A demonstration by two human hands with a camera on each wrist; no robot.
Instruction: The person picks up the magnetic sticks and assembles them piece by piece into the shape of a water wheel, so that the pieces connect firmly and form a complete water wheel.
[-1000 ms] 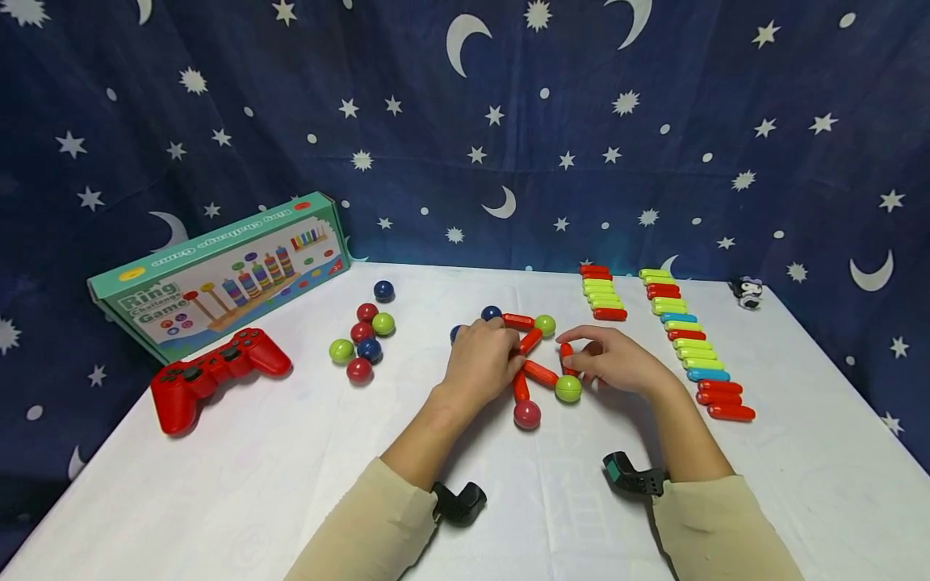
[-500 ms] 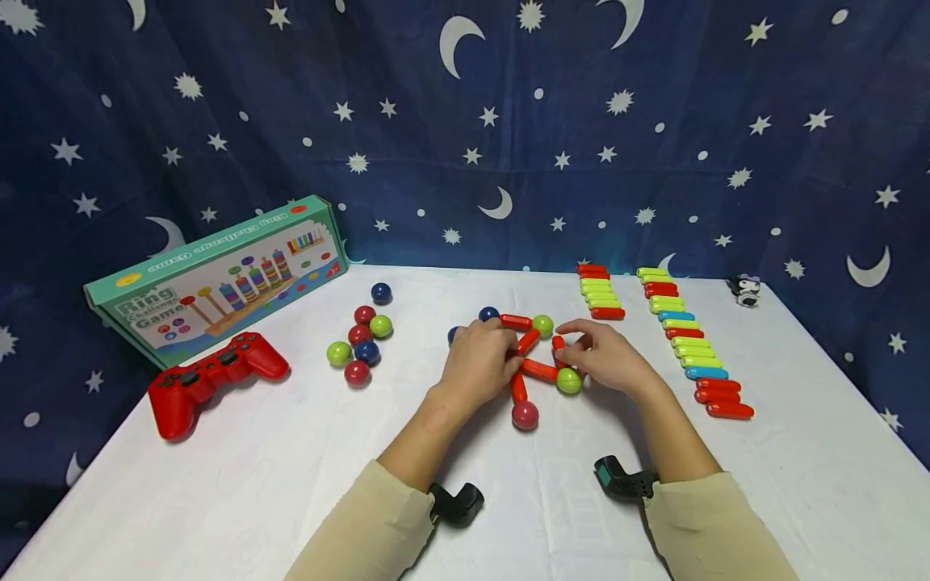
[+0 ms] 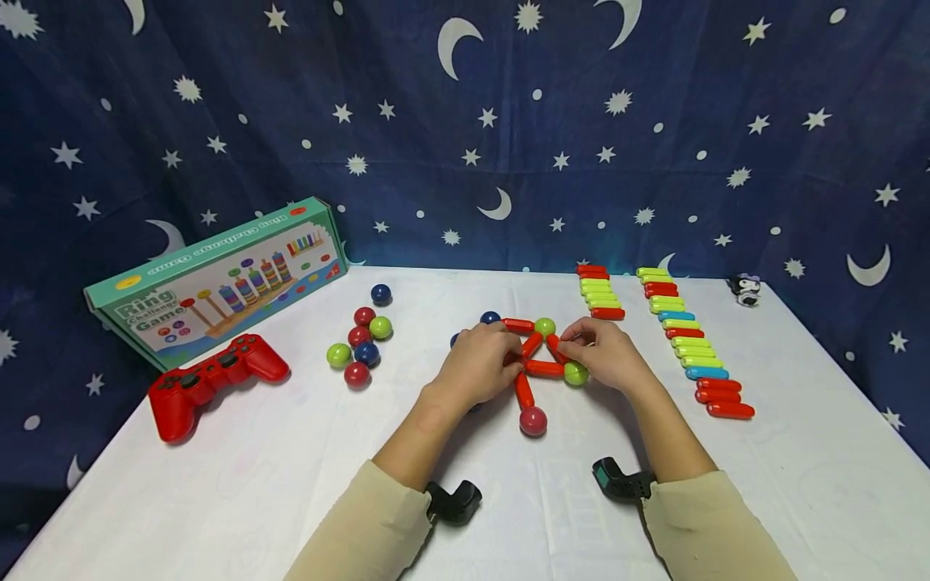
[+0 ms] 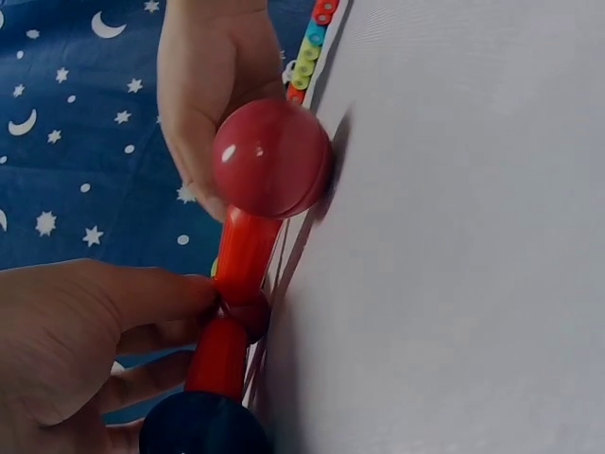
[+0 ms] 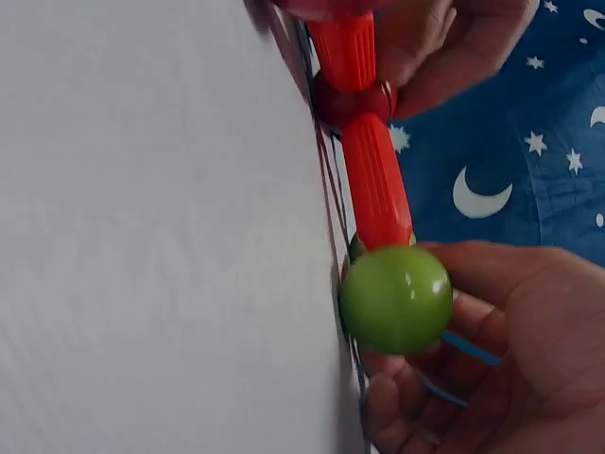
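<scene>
My left hand (image 3: 479, 363) pinches the dark red centre ball (image 4: 248, 317) of a flat figure made of red rods and balls. My right hand (image 3: 606, 355) pinches a short red rod (image 3: 555, 348), which lies between a far green ball (image 3: 544, 326) and a nearer green ball (image 3: 576, 374). From the centre, one red rod (image 3: 545, 369) runs to the nearer green ball, and another (image 3: 524, 391) to a red ball (image 3: 534, 421) at the front. Blue balls (image 3: 490, 318) show at the figure's left side, partly hidden by my left hand.
Loose red, green and blue balls (image 3: 357, 374) lie to the left. Rows of red, yellow-green and blue rods (image 3: 693, 351) lie at the right, beside a small figurine (image 3: 746, 290). A red game controller (image 3: 218, 383) and a game box (image 3: 225, 278) stand at the left.
My right hand has moved left with the red rod, bringing it in between the two green balls. The nearer green ball has shifted right and away from me; my left hand has stayed at the centre.
</scene>
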